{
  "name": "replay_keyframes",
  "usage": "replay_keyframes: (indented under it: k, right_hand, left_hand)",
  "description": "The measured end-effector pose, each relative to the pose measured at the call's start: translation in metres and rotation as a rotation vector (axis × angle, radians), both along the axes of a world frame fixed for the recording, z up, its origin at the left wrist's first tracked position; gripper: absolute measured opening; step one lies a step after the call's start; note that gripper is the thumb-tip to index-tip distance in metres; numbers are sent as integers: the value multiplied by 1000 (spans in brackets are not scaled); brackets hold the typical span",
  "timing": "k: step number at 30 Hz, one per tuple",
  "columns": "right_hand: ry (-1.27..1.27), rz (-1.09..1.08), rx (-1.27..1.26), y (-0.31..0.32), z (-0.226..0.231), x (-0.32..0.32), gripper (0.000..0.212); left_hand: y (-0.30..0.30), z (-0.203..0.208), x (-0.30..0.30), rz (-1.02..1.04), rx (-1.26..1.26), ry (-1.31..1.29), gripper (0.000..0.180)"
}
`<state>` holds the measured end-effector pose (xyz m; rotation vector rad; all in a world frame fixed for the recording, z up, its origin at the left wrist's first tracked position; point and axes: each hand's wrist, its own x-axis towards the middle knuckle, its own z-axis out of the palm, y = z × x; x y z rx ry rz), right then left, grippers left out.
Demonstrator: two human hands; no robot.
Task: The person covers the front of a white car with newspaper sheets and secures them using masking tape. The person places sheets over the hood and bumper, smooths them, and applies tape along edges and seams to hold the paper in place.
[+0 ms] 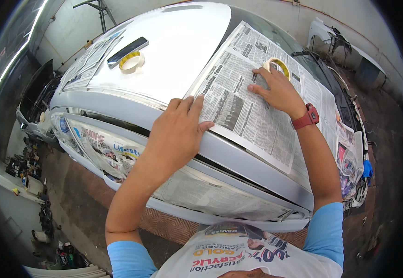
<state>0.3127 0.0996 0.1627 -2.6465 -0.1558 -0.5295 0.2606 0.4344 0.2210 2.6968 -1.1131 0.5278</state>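
Sheets of newspaper (pixel 261 125) cover the car's windshield area, overlapping the edge of its white roof (pixel 178 51). My left hand (pixel 176 132) rests at the newspaper's left corner, fingers lying flat across its edge and thumb apart. Farther right, my right hand (pixel 278 92) is over the printed sheet with index finger and thumb stretched out. A roll of masking tape (pixel 283 67) with a yellow core sits against this hand, apparently held by the other fingers, which are mostly hidden. A red watch (pixel 307 117) is on my right wrist.
On the roof lie a dark phone (pixel 127 52) and another masking tape roll (pixel 132 63). More newspaper (pixel 92 62) covers the far-left glass and the side windows. Loose car panels (pixel 326 37) stand by the back wall; another car (pixel 39 111) with a raised hood is at left.
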Motion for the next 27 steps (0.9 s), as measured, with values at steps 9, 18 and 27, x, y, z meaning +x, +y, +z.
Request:
replay_keyframes:
  k: [9,18,27]
  right_hand:
    - [-135,54,6,5,29,88,49]
    - [-58,-26,-3,-3,25,194,58]
    - [-160,-134,-100,7,11,191,62]
  left_hand:
    - [-18,-15,14,97,-23,-29,69]
    - [-17,-9,22,58,-26,-21,66]
    - [-8,-5,30,-13,-57,-7,62]
